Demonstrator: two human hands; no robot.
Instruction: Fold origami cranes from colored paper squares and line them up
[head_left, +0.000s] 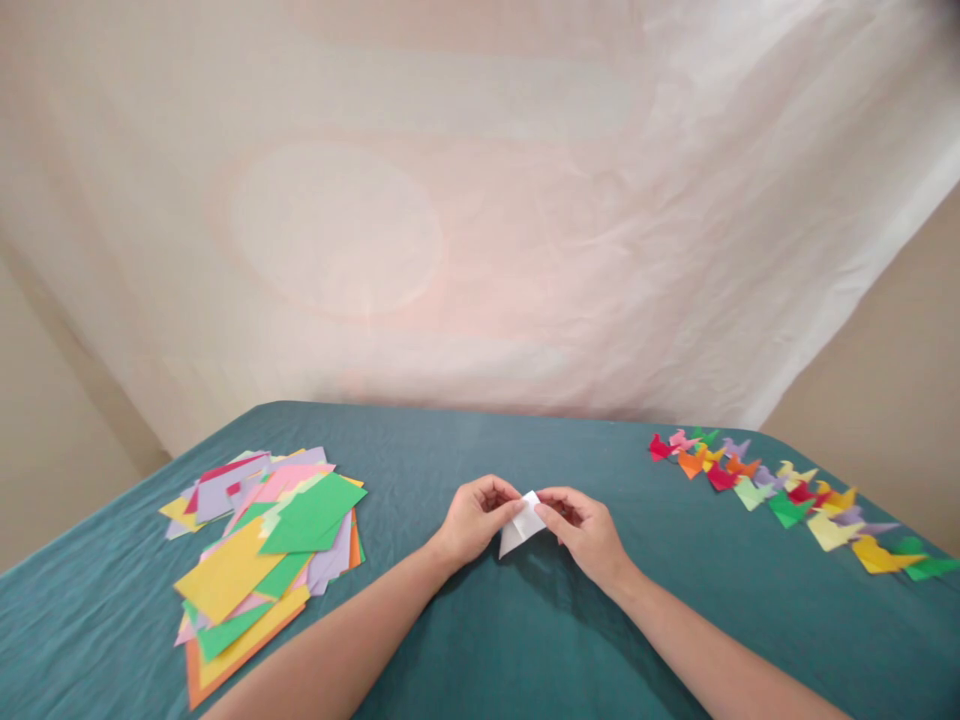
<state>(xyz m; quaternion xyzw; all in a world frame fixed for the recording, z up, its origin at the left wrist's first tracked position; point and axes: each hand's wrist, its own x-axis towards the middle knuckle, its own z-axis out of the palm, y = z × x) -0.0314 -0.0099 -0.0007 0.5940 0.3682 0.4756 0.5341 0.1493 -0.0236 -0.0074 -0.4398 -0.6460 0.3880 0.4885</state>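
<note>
A small piece of folded white paper (521,531) is held between my two hands, a little above the middle of the table. Its lower left corner tapers to a point and a crease crosses its face. My left hand (480,515) pinches the left edge between thumb and fingers. On the opposite side, my right hand (583,527) grips the upper right edge, thumb in front. The fingertips behind the paper are partly hidden.
A loose pile of coloured paper sheets (232,575) lies to the left. Several folded paper birds (789,508) stand in slanting rows on the right. A dark green cloth (480,660) covers the table, and a pale sheet (525,230) hangs behind it.
</note>
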